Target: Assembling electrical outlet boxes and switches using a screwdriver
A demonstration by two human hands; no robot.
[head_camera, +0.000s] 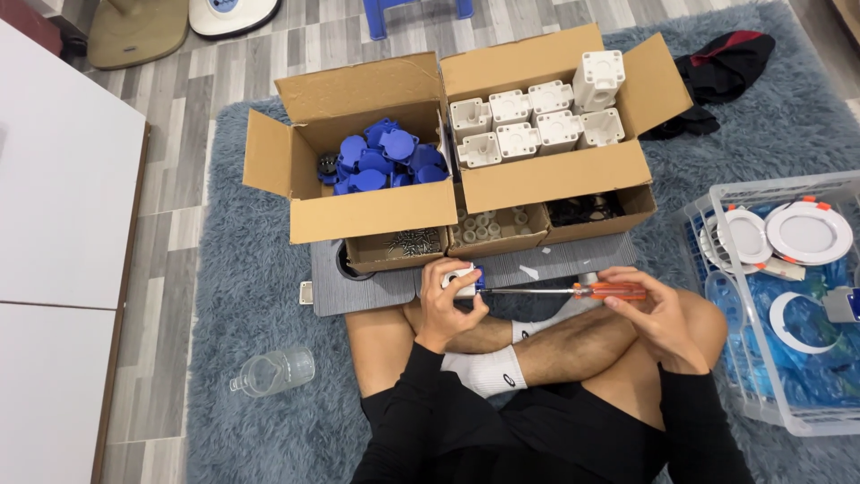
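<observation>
Brown cardboard boxes (376,211). Blue caps (381,159) in one, white housings (528,121) in the next. Orange-handled screwdriver (609,290) with silver shaft. White part (461,280) with a blue edge. Grey ribbed board (537,266). Grey-blue shaggy rug (251,269). Grey wood-patterned floor (193,85). White socks (488,369). Black sleeves (408,394). Clear cup (273,370). White round lamps (806,231) with orange clips in a clear crate (752,376).

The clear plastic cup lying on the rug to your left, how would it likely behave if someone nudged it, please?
The clear plastic cup lies on its side, so a push might roll it, though the shaggy grey rug would probably stop it soon. It looks empty and thin-walled, so likely light and easily squeezed.
</observation>
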